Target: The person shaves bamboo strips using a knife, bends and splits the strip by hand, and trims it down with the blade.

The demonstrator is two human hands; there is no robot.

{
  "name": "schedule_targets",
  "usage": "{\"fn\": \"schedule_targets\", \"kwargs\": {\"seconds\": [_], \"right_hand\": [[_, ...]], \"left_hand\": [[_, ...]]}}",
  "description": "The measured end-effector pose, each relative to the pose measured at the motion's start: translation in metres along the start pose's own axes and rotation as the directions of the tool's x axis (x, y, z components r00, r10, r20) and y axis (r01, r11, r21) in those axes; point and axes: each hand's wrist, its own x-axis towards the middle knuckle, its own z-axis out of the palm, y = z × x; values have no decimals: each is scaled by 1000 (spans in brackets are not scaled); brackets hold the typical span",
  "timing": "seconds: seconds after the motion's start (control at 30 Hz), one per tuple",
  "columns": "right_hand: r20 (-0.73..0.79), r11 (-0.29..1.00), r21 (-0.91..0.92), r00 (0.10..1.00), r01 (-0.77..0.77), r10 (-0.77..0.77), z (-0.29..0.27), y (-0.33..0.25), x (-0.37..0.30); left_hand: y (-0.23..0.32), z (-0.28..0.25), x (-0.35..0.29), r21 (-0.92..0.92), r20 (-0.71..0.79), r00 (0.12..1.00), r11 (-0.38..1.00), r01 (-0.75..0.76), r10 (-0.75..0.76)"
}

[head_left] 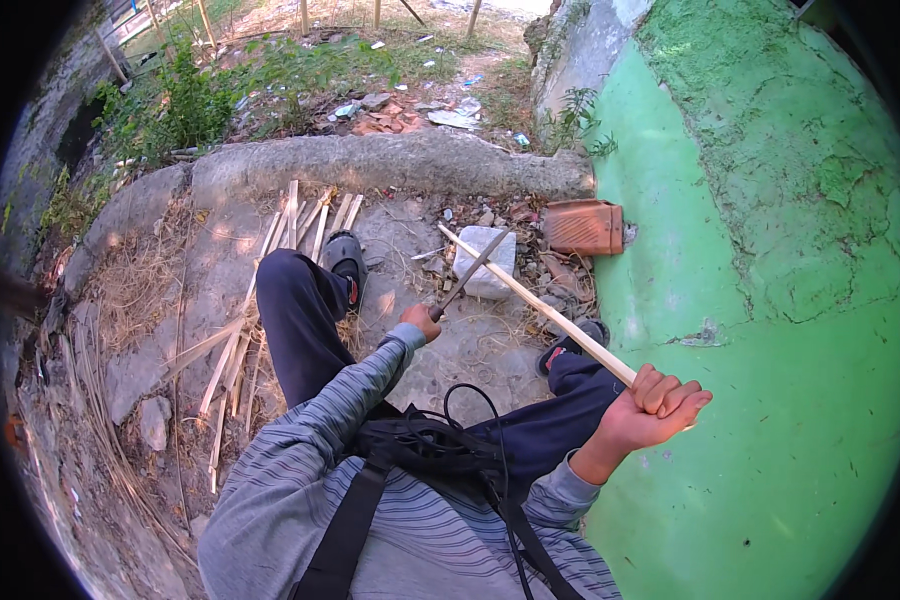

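Striped shirt (pixel 420 530): grey, nearest of all, filling the foreground behind both hands, with black straps (pixel 350 530) running down it and a black cable (pixel 503 440) looping up between the arms.
Left hand (pixel 422 321): wrapped firmly round the handle of a knife (pixel 454 295), out ahead of the body.
Blade: dark, angling away from the left hand and to its right, and there it crosses the pale wooden stick (pixel 565 321)! Touching or just apart, I can't call it from this angle.
Right hand (pixel 654 408): a full fist round the stick's thicker end, close beside the green wall (pixel 750 450).
Stick: slanting forward and leftward from the right fist, its thin tip ahead of the left hand.
Stone block (pixel 504 256): whitish and squat, just beyond the left hand, right below that crossing.
Dark trousers (pixel 300 315): knees spread, one to the left of the knife hand, the other by the right wrist.
Split strips (pixel 227 374): a loose heap on the ground, left of the left hand, past the knee.
Roof tile (pixel 583 228): reddish, ahead of the right hand, against the wall's foot.
Low kerb (pixel 390 165): rough and grey, curving across well ahead of both hands.
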Motion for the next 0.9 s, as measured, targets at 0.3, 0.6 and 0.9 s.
{"fn": "schedule_targets", "kwargs": {"seconds": [0.3, 0.6, 0.9], "right_hand": [[533, 988, 114, 846, -103, 27, 33, -6, -20], [848, 995, -22, 525, -98, 71, 64, -9, -58], [767, 959, -125, 589, -253, 256, 50, -3, -38]], "left_hand": [[77, -89, -53, -408, 104, 989, 911, -55, 107], [135, -139, -99, -719, 204, 952, 695, -14, 229], [86, -143, -89, -714, 122, 977, 699, -36, 175]]}}
